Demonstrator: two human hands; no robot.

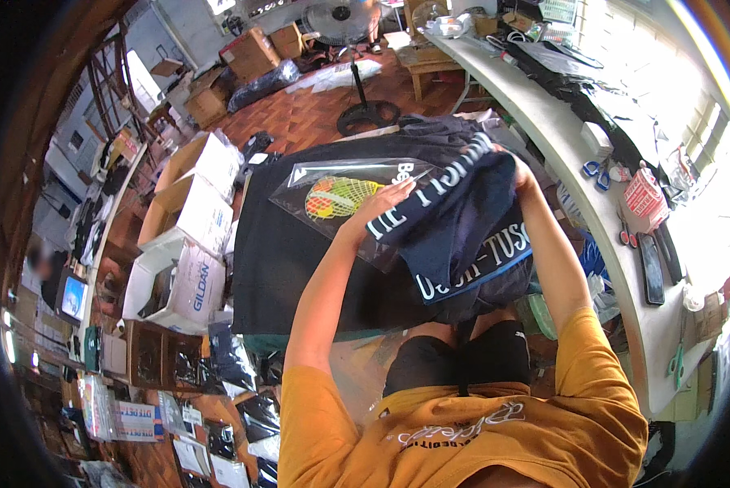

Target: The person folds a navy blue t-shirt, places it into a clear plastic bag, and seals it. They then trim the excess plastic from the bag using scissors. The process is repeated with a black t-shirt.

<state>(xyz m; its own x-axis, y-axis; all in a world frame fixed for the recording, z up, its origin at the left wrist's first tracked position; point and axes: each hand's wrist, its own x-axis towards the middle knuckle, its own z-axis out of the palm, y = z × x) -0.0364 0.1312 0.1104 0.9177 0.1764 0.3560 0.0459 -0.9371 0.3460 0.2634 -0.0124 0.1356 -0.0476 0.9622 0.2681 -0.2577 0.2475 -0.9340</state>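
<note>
A dark navy printed garment (462, 226), bunched and partly folded, hangs between my hands over a black cloth-covered surface (279, 274). Its right upper edge is gripped by my right hand (520, 174). My left hand (389, 198) lies at the garment's left edge with fingers stretched; a slim pointed metal tool (423, 175) shows at the fingertips, and whether the hand grips it is unclear. Beneath and left of that hand lies a clear plastic bag (291, 189) over a colourful racket-like print (334, 196) and white lettering. More dark cloth (444, 128) is heaped at the far side.
Open cardboard boxes (209, 268) stand at the left. A long table (609, 244) on the right bears blue-handled scissors (598, 175), red-handled scissors (627, 235), green-handled scissors (676, 366) and a phone (650, 268). A pedestal fan (368, 116) stands beyond the cloth.
</note>
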